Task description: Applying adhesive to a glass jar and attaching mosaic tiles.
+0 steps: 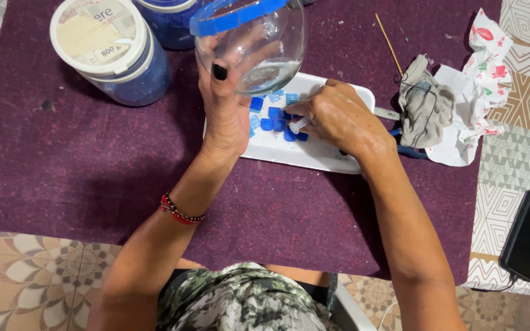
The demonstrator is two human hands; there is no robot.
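Holding glass bowl (259, 46) over tray edge (338, 164), right hand (338, 119) on blue tiles (274, 116)

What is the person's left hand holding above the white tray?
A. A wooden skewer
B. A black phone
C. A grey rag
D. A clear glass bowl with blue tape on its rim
D: the left hand grips a clear glass bowl with blue tape round its rim, held over the white tray of blue tiles.

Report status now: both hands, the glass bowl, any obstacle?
Left hand holds glass bowl. Right hand on blue tiles in white tray. No obstacle.
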